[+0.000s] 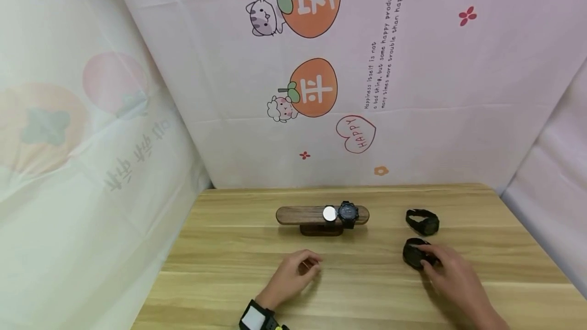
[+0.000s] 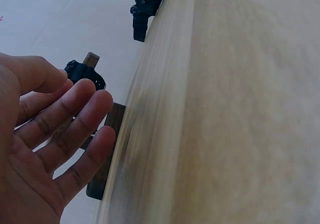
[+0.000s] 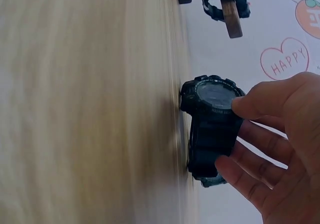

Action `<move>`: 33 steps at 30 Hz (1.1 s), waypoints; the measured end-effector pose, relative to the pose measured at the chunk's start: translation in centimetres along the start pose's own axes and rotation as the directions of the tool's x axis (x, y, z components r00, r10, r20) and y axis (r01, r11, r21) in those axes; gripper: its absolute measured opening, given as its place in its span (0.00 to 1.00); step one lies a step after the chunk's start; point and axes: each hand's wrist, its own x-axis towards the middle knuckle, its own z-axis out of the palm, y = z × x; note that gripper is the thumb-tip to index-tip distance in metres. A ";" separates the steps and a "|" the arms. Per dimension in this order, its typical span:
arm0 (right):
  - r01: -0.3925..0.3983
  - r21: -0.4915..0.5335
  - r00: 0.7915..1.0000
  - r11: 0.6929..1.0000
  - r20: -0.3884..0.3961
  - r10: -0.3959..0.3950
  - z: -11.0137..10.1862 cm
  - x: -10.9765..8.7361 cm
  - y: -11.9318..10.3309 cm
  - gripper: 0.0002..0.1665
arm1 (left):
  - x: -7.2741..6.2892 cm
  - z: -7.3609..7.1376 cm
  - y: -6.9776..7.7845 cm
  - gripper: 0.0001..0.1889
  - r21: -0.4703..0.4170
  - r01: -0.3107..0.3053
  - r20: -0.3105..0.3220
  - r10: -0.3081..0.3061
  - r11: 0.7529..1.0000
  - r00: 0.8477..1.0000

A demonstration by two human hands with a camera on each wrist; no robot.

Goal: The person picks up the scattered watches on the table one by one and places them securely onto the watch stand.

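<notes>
My right hand (image 1: 454, 275) pinches a black digital wristwatch (image 1: 411, 257) at the right of the table, thumb and fingers on either side of it. In the right wrist view the thumb lies at the edge of the watch's round face (image 3: 216, 95), with fingers beside the strap. Just behind it lies a second black watch (image 1: 430, 225), its strap looped. Loosely curled and holding nothing, my left hand (image 1: 291, 275) is near the table's middle, in front of a dark wooden watch stand (image 1: 295, 215). That bar carries a watch with a bright white face (image 1: 329, 213) and a chunky black watch (image 1: 348, 212).
The wooden table (image 1: 220, 248) ends at a white printed cloth (image 1: 238, 90) hanging behind it. More white cloth hangs at the left (image 1: 69, 208) and right. A black strapped device (image 1: 254, 317) sits on my left wrist.
</notes>
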 end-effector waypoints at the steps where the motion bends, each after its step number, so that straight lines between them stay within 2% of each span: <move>1: 0.014 0.001 1.000 1.000 -0.010 -0.014 0.1 0.0 -0.1 0.26 | 0.0 0.1 0.0 0.10 0.003 -0.006 0.000 0.006 1.000 1.000; 5: 0.050 0.001 0.999 0.999 -0.020 -0.050 0.8 0.1 -0.5 0.27 | 0.1 0.3 0.0 0.10 0.009 -0.015 0.000 0.015 1.000 1.000; 17: 0.038 0.057 0.999 0.998 0.029 -0.040 1.9 0.5 -2.9 0.25 | 0.5 0.6 0.4 0.10 0.006 -0.019 0.014 0.019 1.000 1.000; 24: 0.091 0.087 0.996 0.992 0.012 -0.093 2.8 0.8 -3.4 0.25 | 0.6 0.8 0.7 0.10 0.014 -0.031 0.018 0.030 0.999 0.999; 33: 0.075 0.135 0.995 0.988 0.061 -0.083 3.1 1.2 -4.7 0.27 | 1.1 1.3 0.7 0.10 0.028 -0.039 0.029 0.038 0.999 0.999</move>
